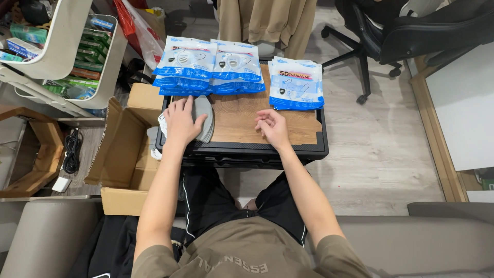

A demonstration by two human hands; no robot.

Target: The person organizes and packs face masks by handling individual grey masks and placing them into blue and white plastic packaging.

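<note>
My left hand [181, 121] lies flat, fingers spread, on a stack of grey face masks [204, 119] at the left end of a small wooden-topped table [242, 110]. My right hand [272, 127] rests on the tabletop near its front edge, fingers loosely curled and holding nothing. Two piles of blue-and-white mask packets [208, 66] lie along the table's far edge, left of centre. A third pile of packets [296, 83] sits at the far right corner.
An open cardboard box [126, 149] stands on the floor left of the table. A white shelf cart [77, 46] with small boxes is at upper left. A black office chair [411, 31] stands at upper right. I sit on a grey sofa [46, 231].
</note>
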